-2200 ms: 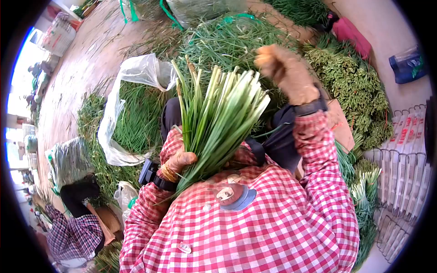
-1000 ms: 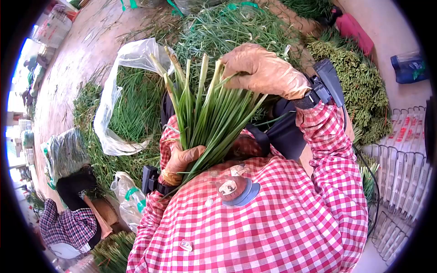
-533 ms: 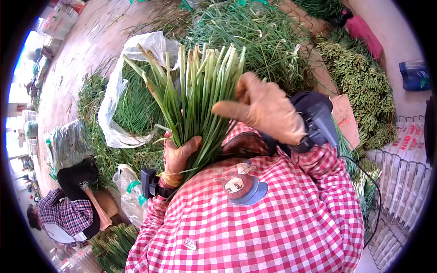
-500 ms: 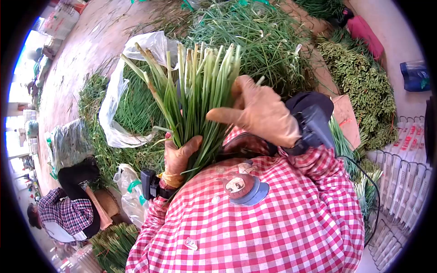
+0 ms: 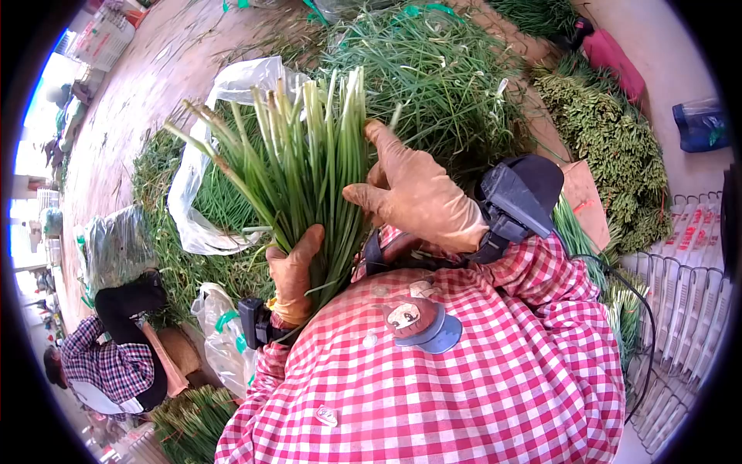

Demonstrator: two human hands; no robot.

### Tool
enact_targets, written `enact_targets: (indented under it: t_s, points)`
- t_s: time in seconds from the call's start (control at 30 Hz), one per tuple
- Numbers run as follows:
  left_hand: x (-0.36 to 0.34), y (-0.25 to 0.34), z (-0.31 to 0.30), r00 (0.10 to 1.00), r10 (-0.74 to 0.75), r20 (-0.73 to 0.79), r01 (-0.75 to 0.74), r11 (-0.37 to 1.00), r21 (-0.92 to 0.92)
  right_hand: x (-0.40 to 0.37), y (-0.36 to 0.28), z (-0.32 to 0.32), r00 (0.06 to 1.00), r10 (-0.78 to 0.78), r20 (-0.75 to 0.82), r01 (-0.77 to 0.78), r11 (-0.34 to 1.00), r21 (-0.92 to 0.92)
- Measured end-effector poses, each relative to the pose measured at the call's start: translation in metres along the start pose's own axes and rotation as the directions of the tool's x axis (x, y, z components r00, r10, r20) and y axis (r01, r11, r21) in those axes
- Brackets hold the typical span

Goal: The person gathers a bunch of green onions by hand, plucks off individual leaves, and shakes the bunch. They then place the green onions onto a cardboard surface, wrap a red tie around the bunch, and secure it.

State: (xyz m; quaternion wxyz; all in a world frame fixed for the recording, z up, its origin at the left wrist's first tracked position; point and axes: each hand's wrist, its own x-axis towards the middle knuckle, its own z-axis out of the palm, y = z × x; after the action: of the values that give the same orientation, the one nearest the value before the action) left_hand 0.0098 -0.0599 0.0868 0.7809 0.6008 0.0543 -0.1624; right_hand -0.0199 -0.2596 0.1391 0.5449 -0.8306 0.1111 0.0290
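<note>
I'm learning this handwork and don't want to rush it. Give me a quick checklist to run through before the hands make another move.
1. Left hand closed around the bunch of green stalks: ok.
2. Right hand open: ok, thumb and forefinger stand apart.
3. Right hand touching the bunch: cannot tell; its fingertips overlap the bunch's edge in this view.
4. Stalks gathered evenly: not ok, several splay toward the picture's left and the upper ends are uneven.
5. Bunch clear of the translucent plastic: cannot tell, they overlap in view.
6. Other person away from the hands: ok, off at the lower left.
</note>
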Motion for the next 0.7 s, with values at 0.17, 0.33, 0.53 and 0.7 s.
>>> enact_targets:
  t_s: [0.17,0.33,0.53,0.7]
  points:
    - [0.0,-0.002,-0.011,1.0,0.026,-0.005,-0.026,0.999,-0.021,-0.004,-0.005,-0.002,0.998,-0.063,0.017,0.062,0.995,0.078]
    - [-0.006,0.001,-0.007,0.997,0.062,-0.038,-0.064,0.996,-0.059,-0.005,-0.019,-0.012,0.996,-0.015,0.085,0.014,1.0,0.011]
    - [-0.002,-0.01,-0.028,0.999,-0.022,-0.046,0.008,0.961,-0.277,0.0,-0.002,-0.077,0.979,-0.188,-0.075,0.176,0.973,-0.15]
    - [-0.004,-0.024,-0.033,0.998,-0.06,-0.008,0.058,0.988,-0.144,0.032,-0.001,-0.109,0.806,-0.592,-0.03,0.387,0.564,-0.73]
